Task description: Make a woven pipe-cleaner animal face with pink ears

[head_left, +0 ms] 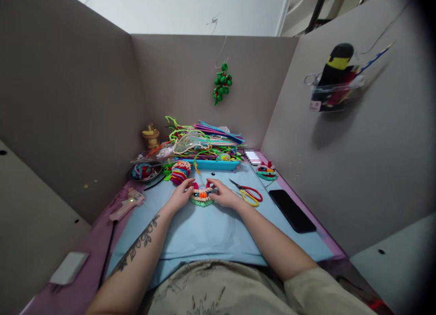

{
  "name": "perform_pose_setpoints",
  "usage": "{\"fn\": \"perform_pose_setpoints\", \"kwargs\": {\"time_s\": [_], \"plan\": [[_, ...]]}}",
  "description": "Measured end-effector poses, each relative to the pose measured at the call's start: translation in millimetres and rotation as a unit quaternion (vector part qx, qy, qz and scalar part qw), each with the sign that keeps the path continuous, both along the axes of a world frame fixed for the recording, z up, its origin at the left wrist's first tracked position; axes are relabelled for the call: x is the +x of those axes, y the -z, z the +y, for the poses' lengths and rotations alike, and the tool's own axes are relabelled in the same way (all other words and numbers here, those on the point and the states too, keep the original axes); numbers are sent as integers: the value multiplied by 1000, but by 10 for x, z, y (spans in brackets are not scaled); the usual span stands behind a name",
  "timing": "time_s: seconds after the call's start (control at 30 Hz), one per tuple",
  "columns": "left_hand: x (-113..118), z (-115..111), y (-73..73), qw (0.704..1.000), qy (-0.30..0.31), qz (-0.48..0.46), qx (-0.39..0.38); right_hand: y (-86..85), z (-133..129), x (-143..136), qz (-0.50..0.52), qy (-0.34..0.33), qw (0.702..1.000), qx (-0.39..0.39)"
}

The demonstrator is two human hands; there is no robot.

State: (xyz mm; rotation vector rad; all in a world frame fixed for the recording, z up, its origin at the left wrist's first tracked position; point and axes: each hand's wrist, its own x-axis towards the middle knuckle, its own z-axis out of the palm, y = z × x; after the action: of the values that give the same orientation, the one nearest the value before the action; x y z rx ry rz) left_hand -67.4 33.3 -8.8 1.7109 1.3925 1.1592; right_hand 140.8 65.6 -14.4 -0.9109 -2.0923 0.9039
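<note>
Head view, centre of frame. Our left hand [182, 194] and right hand [223, 196] close in from either side on a small pipe-cleaner piece [202, 196], multicoloured with an orange middle and a green-and-cream lower edge. It lies on the pale blue mat [204, 233], just below the blue tray [218, 164]. Fingers of both hands are curled onto its ends; we read this as a light two-sided pinch, neither hand clenched, though the contact points are too small to confirm.

Orientation: long axis runs left to right across the frame, between the two hands. The scalloped green edge faces the bottom of the frame, toward us. It appears to lie flat.

Risks, as judgement:
- Uneven squeeze from one side could buckle the soft wire and distort the shape.
- Scissors [250, 194] lie just right of our right hand, blades pointing upper left toward it; a sideways sweep could catch them.
- The glue gun [126, 205] at lower left, with its cable, could be snagged by the left forearm.
</note>
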Motion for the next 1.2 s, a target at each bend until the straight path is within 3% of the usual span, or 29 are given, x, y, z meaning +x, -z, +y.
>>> {"fn": "perform_pose_setpoints", "kwargs": {"time_s": [0.2, 0.6, 1.2], "plan": [[24, -27, -4, 1000, -3, -16, -8, 142, 48, -117, 62, 87, 994, -22], [18, -69, -24, 1000, 25, -11, -1, 137, -5, -151, 43, 86, 995, -24], [8, -82, -32, 999, -26, -34, -10, 74, 82, 25, 62, 86, 993, -46]]}}
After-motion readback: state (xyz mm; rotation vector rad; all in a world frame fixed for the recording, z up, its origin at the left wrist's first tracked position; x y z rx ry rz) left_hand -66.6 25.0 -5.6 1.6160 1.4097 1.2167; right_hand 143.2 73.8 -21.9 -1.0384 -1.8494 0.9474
